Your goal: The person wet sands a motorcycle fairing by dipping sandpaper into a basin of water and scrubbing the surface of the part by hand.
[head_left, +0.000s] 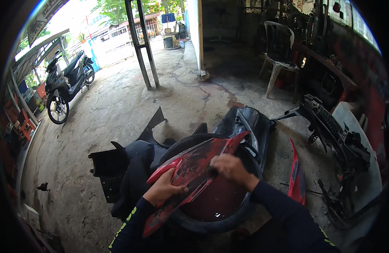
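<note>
A long red motorcycle body panel (197,163), its paint worn and scuffed dark, lies tilted across a round black tub (246,214). My left hand (165,187) grips the panel's near left part, thumb on top and fingers round its edge. On the panel's upper right part rests my right hand (233,168), closed and slightly blurred. A small dark thing shows under its fingers, too unclear to name. Reddish-brown liquid (215,202) stands in the tub below the panel.
Black plastic body parts (137,156) lie left of the tub, and a dark grey one (232,122) behind it. Another red panel (296,177) and a black frame (337,130) are to the right. Farther off stand a post (144,55), a scooter (68,86) and a plastic chair (279,55).
</note>
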{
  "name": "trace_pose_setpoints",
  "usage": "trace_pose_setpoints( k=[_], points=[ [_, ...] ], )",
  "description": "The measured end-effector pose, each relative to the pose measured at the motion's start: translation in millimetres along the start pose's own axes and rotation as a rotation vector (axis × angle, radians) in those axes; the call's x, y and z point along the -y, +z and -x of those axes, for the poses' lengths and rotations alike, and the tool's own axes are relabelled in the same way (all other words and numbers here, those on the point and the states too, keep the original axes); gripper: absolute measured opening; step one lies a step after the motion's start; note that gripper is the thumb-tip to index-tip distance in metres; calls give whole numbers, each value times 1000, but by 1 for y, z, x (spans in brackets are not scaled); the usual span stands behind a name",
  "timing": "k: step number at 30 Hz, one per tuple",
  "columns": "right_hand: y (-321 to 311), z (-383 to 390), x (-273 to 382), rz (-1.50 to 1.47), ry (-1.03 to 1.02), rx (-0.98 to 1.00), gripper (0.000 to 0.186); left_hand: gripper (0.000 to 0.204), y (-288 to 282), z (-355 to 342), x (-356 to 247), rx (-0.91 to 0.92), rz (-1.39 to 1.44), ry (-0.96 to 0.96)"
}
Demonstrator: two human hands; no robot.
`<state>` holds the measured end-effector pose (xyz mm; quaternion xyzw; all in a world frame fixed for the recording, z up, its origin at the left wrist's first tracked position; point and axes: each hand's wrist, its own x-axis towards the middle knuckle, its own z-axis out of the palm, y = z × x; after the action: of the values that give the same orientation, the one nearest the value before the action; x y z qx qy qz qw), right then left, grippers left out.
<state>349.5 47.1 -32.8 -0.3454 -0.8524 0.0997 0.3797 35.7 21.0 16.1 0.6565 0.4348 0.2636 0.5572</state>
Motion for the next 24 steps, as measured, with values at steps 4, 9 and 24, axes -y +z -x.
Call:
trace_pose_setpoints(
  k=[4, 9, 24],
  points=[
    [24, 1, 33, 108, -191, -105, 23, 75, -2, -2, 22, 0, -45, 32],
    [7, -5, -3, 178, -1, -64, 21, 76, 12, 5, -3, -33, 38, -50],
    [21, -5, 37, 279, -158, -84, 20, 77, 21, 9, 8, -62, 54, 21]
  ],
)
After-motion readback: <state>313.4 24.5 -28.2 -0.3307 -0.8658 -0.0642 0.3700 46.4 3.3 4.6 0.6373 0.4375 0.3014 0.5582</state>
